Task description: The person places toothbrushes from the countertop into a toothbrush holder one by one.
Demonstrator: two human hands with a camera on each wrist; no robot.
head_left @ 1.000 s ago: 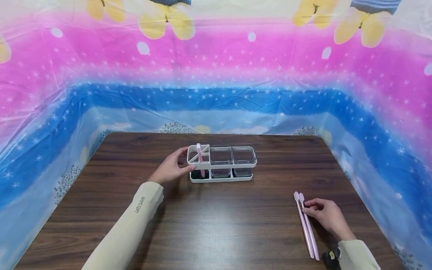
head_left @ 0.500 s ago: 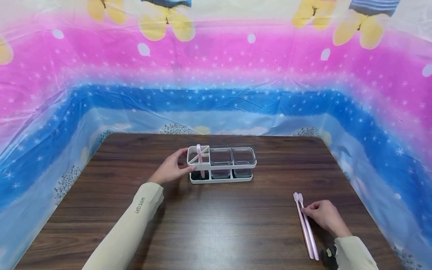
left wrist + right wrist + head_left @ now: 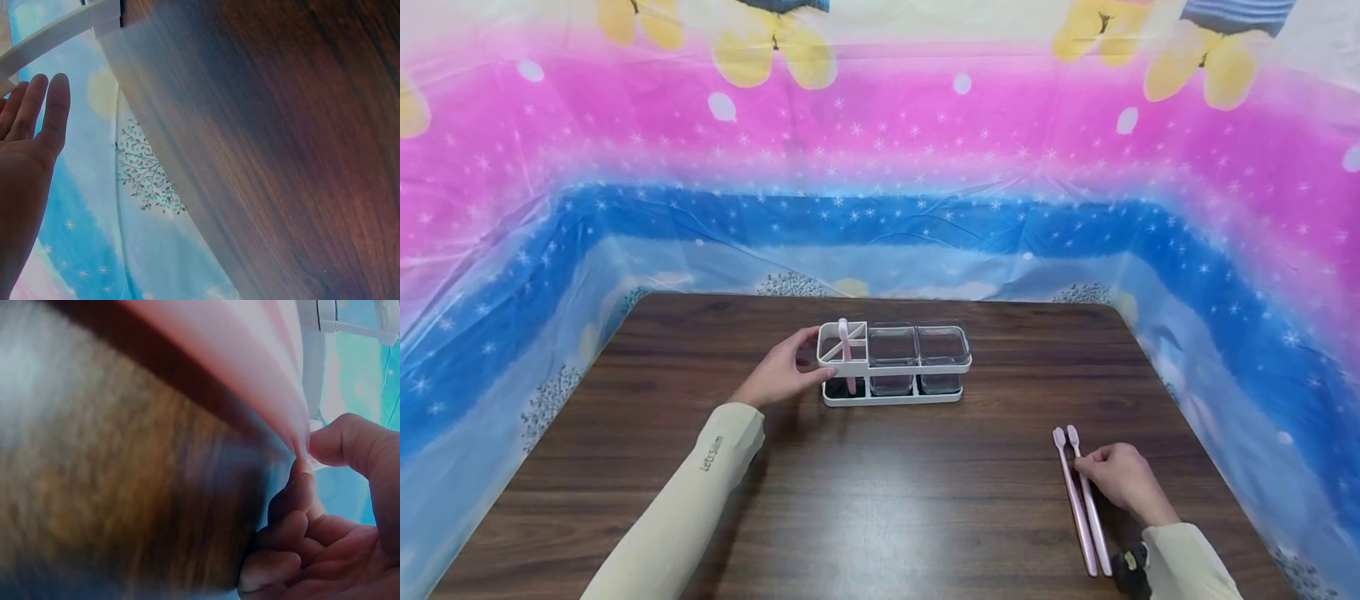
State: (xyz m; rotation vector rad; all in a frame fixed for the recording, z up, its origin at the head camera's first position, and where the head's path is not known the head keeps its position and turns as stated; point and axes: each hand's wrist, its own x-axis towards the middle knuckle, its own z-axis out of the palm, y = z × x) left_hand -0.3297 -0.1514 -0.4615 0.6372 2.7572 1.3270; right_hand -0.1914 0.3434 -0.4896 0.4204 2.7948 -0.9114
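Note:
At the back middle of the table stands a white toothbrush holder [image 3: 917,368] with two clear cups [image 3: 891,343] set in it. A pink toothbrush [image 3: 851,385] stands upright in its divided left section. My left hand [image 3: 781,372] holds the holder's left end, thumb at the front and fingers behind. On the right, two pink toothbrushes lie lengthwise side by side. My right hand [image 3: 1123,479] pinches the right-hand toothbrush [image 3: 1099,533] just below its head, between thumb and forefinger. The left-hand toothbrush [image 3: 1077,508] lies close beside it, untouched.
The dark wooden table [image 3: 880,492] runs back to a patterned pink and blue cloth [image 3: 880,221] that hangs around its far and side edges. A black band [image 3: 1131,571] sits on the right wrist.
The right hand has closed thumb and forefinger on the right-hand toothbrush, whose head has shifted slightly right, away from the other brush. The left hand and holder stay in place.

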